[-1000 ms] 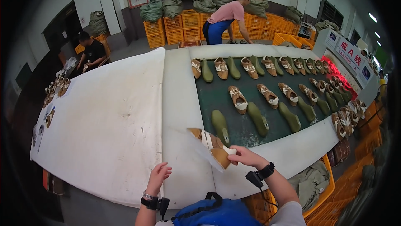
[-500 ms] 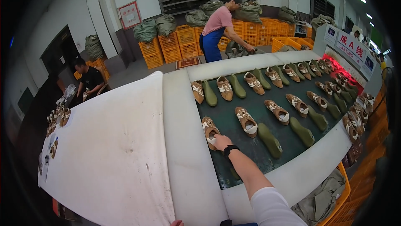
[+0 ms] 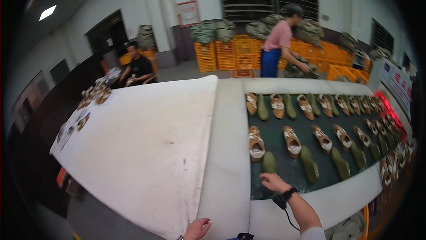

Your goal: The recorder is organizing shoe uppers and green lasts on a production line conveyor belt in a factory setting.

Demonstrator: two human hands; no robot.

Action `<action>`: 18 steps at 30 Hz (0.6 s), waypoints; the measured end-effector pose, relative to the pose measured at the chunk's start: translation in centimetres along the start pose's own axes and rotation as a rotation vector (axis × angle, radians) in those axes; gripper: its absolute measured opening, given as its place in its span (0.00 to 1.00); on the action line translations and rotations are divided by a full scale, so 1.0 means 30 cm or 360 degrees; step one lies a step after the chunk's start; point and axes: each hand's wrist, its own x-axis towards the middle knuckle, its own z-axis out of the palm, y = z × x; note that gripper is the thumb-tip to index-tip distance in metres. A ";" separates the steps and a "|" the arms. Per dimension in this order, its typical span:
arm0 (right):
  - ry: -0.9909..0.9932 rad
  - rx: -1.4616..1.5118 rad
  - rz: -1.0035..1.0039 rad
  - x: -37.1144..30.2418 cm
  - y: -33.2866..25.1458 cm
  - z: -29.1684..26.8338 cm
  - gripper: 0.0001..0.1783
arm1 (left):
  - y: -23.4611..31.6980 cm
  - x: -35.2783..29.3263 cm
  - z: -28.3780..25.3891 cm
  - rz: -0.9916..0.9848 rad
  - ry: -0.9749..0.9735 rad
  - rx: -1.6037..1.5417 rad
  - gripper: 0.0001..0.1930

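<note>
A: Head view. Where's the right hand (image 3: 274, 181)?

B: Low centre, abt 5 o'clock. Palm down, fingers loosely spread, hovering over the dark green belt (image 3: 288, 169). Pinching nothing. Black watch on the wrist, thin cable running off it.

A: What's it nearest?

B: Olive last (image 3: 269, 163), just at 12 o'clock of the fingertips. Can't tell if they touch; looks v. close. Tan shoe (image 3: 256, 144) sits just beyond the last, at its 11 o'clock, toe pointing away from the wearer.

A: Left hand (image 3: 197, 229)?

B: Bottom edge, abt 6 o'clock. Only partly in frame. Fingers loosely curled, resting by the edge of the white bench (image 3: 146, 151). Holds nothing I can see.

A: Rest of the belt?

B: Shoes and lasts in pairs, two rows, running off to 3 o'clock. Near row: 2nd shoe (image 3: 292, 142) w/ a 2nd last (image 3: 309, 164) at its 4 o'clock. Far row (image 3: 301, 106) same pattern, shoe then last. Red glow at the belt's far end, 3 o'clock.

A: People?

B: Two. One in a pink top (image 3: 279, 47) at 1 o'clock, bent over grey sacks by orange crates (image 3: 228, 53). One in black (image 3: 138, 67) seated at 11 o'clock by the bench's far corner, small shoe parts (image 3: 93, 95) beside.

A: Room?

B: White walls, barred window at 12 o'clock, ceiling light at 10 o'clock.
</note>
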 end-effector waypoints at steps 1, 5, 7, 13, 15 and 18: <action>-0.0185 -0.0023 -0.0001 -0.078 -0.012 0.027 0.18 | 0.004 -0.005 -0.027 0.0157 -0.0065 0.0151 0.15; -0.0479 -0.0425 -0.0011 -0.373 0.034 0.156 0.25 | 0.071 -0.069 -0.157 0.0390 -0.0240 0.0369 0.14; -0.0664 -0.0634 0.0209 -0.449 -0.014 0.194 0.31 | 0.099 -0.122 -0.243 0.0363 -0.0211 0.0266 0.15; -0.0516 -0.0907 0.0211 -0.529 -0.023 0.252 0.33 | 0.424 -0.243 -0.571 0.0787 -0.0222 -0.0498 0.22; -0.0544 -0.0888 0.0250 -0.512 -0.024 0.257 0.34 | 0.557 -0.302 -0.653 0.1193 -0.0213 -0.0590 0.25; -0.0596 -0.0875 0.0278 -0.498 -0.055 0.269 0.37 | 0.726 -0.415 -0.675 0.1958 -0.0641 -0.0975 0.22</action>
